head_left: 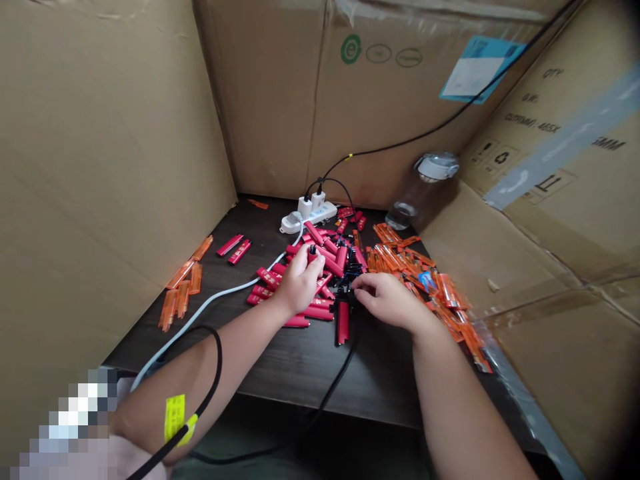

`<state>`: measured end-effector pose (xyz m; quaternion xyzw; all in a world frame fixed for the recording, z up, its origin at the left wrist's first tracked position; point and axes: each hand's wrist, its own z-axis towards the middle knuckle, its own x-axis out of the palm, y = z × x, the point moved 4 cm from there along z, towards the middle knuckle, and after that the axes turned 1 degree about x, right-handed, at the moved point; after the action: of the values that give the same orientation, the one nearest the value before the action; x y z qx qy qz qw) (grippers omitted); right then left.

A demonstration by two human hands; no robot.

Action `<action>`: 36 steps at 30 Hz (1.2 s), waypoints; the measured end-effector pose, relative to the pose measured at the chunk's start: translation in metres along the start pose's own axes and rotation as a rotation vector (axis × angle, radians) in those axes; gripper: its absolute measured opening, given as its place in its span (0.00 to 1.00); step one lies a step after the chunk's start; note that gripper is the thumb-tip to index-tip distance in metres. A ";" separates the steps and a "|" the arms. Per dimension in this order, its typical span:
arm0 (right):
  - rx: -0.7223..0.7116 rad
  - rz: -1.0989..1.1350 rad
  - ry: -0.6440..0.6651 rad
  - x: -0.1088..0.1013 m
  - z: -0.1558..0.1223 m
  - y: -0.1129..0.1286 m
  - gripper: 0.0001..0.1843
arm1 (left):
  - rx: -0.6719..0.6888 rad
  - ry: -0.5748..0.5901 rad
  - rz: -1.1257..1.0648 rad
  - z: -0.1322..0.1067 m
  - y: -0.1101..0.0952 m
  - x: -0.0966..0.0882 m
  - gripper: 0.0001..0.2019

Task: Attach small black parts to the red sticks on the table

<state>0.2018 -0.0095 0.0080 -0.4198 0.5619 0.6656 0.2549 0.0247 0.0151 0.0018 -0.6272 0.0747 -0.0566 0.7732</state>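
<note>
My left hand (pixel 300 280) is shut on a red plastic casing (pixel 312 254) with a black end, held upright above the heap. Many more red casings (pixel 297 321) lie scattered under and around it. My right hand (pixel 385 300) rests with its fingertips at a tangle of small black parts (pixel 346 277). Whether those fingers hold a piece is hidden. To the right of that hand lies a spread of translucent orange lighter-like pieces (pixel 415 272). A smaller orange group (pixel 180 293) and two red casings (pixel 234 249) lie farther left.
Cardboard sheets (pixel 115 167) wall the dark wooden table (pixel 295 367) on three sides. A white power strip (pixel 307 215) with plugged-in adapters stands at the back, beside a clear water bottle (pixel 423 190). White and black cables cross the table, and one black cord runs over my left forearm.
</note>
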 end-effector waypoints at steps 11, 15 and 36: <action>0.056 -0.079 0.073 0.018 0.008 -0.002 0.10 | 0.111 0.027 0.283 -0.006 -0.011 0.001 0.07; 0.067 -0.069 0.072 0.024 0.011 -0.005 0.11 | 0.131 0.042 0.371 -0.006 -0.011 0.002 0.07; 0.132 1.186 -0.297 0.003 -0.001 0.017 0.16 | 0.295 0.087 0.421 -0.009 -0.005 0.009 0.10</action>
<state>0.1871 -0.0149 0.0142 0.0783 0.6983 0.7092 -0.0578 0.0321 0.0033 0.0044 -0.4753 0.2279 0.0685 0.8470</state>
